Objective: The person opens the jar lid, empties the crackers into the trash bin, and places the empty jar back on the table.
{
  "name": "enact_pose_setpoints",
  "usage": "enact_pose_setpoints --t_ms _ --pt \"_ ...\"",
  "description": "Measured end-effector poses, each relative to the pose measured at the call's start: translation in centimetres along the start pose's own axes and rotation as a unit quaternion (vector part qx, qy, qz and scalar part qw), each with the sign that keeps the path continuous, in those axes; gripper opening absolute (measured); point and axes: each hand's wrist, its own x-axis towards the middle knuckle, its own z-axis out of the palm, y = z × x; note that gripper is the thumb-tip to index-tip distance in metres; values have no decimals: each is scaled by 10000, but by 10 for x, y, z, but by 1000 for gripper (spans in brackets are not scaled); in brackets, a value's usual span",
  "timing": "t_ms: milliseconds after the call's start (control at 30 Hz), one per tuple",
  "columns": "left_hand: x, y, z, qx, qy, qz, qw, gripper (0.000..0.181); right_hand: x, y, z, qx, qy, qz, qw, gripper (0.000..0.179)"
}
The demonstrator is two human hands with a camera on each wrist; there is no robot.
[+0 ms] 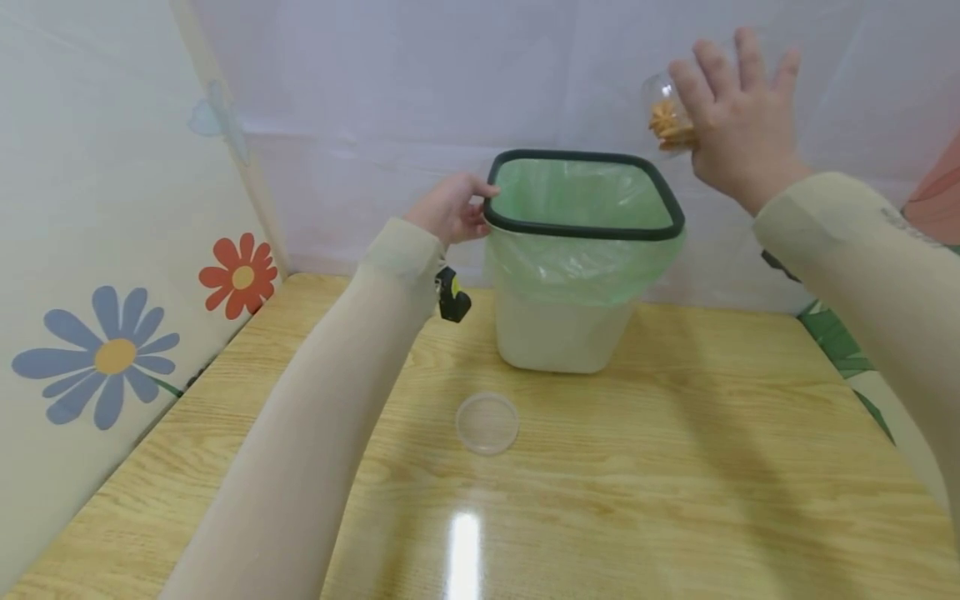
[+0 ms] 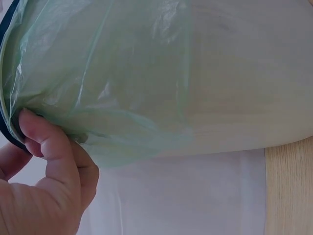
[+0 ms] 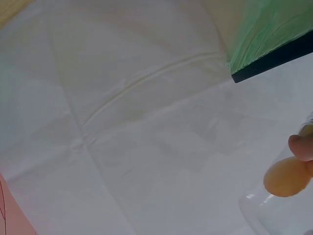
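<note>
A white bin (image 1: 562,333) stands on the table, lined with a green plastic bag (image 1: 577,271) under a dark rim ring (image 1: 585,231). My left hand (image 1: 459,208) grips the rim at its left side. In the left wrist view, curled fingers (image 2: 51,144) pinch the ring and the bag's edge. Up to the right of the bin, my right hand (image 1: 738,125) holds a clear jar (image 1: 657,87) tilted sideways. Orange-yellow snack pieces (image 1: 663,118) lie inside the jar. The right wrist view shows only part of the jar (image 3: 254,205) and some fingertips (image 3: 301,147).
A clear round lid (image 1: 487,424) lies flat on the wooden table (image 1: 637,483) in front of the bin. White cloth (image 1: 420,75) hangs close behind. On the left is a panel with printed flowers (image 1: 116,357).
</note>
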Motion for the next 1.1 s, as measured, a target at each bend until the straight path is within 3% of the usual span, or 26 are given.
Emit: enact_pose_setpoints --t_ms 167,400,700,1100 --pt "0 0 0 30 45 30 10000 33 0 0 -1 -31 -35 -45 10000 85" --pt "0 0 -1 96 83 78 9999 29 2 1 -1 27 346 -63 9994 77" --pt "0 0 -1 123 55 51 9999 42 3 1 -4 -71 -118 34 9999 81" --pt "1 0 -1 149 69 48 9999 42 1 0 -6 -341 -251 -205 9989 82"
